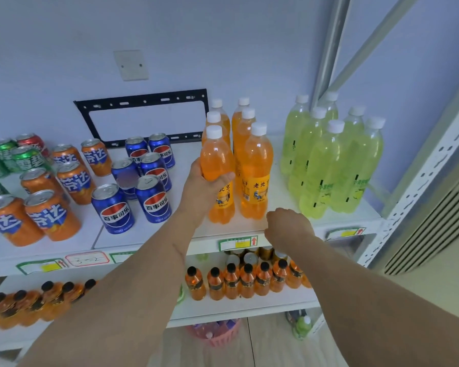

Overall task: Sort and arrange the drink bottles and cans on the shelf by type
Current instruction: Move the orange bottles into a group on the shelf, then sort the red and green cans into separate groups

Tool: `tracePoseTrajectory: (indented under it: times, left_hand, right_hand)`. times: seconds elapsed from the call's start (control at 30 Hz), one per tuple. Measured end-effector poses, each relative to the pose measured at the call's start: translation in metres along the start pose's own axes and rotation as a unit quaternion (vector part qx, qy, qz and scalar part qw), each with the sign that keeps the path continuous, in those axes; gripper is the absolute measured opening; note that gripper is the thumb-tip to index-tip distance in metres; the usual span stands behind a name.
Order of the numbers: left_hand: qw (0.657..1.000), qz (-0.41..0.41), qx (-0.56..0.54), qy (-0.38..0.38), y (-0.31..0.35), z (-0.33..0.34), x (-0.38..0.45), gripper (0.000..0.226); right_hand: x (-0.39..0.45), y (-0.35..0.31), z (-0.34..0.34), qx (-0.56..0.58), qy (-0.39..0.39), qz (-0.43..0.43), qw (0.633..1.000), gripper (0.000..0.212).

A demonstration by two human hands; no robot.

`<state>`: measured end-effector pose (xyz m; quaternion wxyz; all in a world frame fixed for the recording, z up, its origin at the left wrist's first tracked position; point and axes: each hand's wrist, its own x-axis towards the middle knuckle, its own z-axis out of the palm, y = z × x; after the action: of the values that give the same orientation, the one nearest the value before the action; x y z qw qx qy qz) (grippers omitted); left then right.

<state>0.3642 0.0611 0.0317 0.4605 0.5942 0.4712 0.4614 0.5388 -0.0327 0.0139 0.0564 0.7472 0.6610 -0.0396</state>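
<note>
Our left hand wraps the orange bottle, lining it up with its kind. Right hand, at four o'clock, curls loosely, holding nothing.

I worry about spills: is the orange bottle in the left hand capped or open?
Capped: the orange bottle gripped by the left hand has its white cap on top.
</note>
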Motion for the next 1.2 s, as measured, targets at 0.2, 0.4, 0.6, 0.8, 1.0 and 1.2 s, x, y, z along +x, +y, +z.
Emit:
tracePoseTrajectory:
  times: [0.2,0.4,0.6,0.8,1.0,1.2]
  left_hand:
    - [0.997,-0.025,0.075,0.006,0.003,-0.004,-0.012,0.088]
    - [0.785,0.136,0.603,0.049,-0.014,-0.059,-0.078,0.038]
    - [0.678,0.226,0.698,0.048,-0.026,-0.163,-0.106,0.019]
    - [0.673,0.294,0.667,0.129,-0.019,-0.288,-0.122,0.019]
    - [0.675,0.301,0.655,0.155,-0.007,-0.409,-0.123,0.019]
    - [0.663,0.308,0.655,0.191,-0.009,-0.503,-0.096,0.027]
  right_hand:
    - [-0.004,-0.013,-0.005,-0.043,0.040,-0.060,0.996,0.018]
    - [-0.010,-0.068,-0.023,-0.099,0.086,-0.154,0.979,0.022]
    - [-0.019,-0.171,-0.041,-0.115,0.119,-0.219,0.961,0.025]
    - [-0.031,-0.297,-0.074,-0.098,0.174,-0.257,0.946,0.016]
    - [-0.026,-0.415,-0.113,-0.102,0.216,-0.282,0.929,0.015]
    - [0.005,-0.505,-0.137,-0.068,0.244,-0.288,0.923,0.022]
